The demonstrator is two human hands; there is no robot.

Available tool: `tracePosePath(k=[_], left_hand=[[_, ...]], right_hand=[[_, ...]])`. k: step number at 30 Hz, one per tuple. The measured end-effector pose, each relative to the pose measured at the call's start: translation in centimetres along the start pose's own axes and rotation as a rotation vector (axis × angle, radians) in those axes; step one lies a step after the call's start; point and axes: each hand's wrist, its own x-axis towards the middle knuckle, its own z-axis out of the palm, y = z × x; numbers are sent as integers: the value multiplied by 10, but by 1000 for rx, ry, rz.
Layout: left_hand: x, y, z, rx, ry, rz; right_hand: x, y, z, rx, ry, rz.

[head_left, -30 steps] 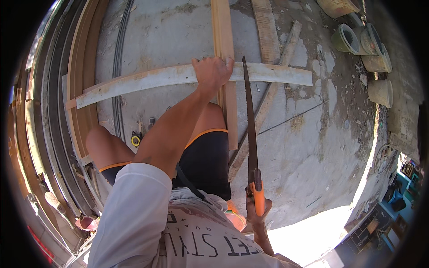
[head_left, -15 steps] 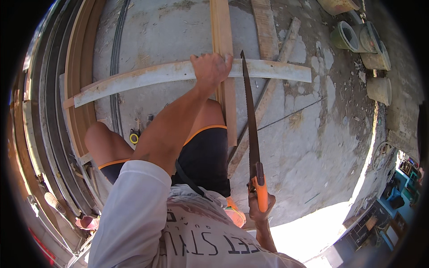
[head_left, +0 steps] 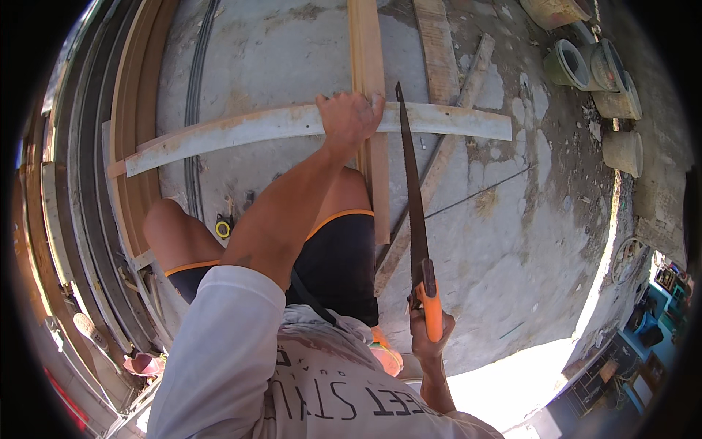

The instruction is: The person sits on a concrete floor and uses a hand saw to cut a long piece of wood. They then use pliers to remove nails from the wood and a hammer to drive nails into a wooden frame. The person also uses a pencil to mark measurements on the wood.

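Observation:
A long board with a white-painted face lies crosswise over a light wooden beam. My left hand is closed over this board where it crosses the beam. In my right hand is the orange handle of a handsaw, its fingers wrapped round the grip. The dark blade points away from me and meets the board just right of my left hand, with the tip past the far edge. The board's right end sticks out beyond the blade.
Wooden beams at the left carry the board's other end. Planks and a narrower strip lie on the concrete floor. A yellow tape measure rests near my left knee. Several buckets line the far right.
The saw has slid slightly forward, away from me, across the board. My left hand keeps its place on the board. The whole view has shifted a little.

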Motion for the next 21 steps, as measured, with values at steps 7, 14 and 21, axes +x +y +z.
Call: tracePosePath(k=[7, 14, 21], left_hand=[[1, -8, 6, -34, 123, 27], [0, 1, -3, -17, -33, -7], [4, -3, 0, -7, 44, 2]], right_hand=[[93, -41, 29, 83, -136, 236], [-9, -7, -2, 4, 3, 31], [106, -25, 37, 128, -124, 172]])
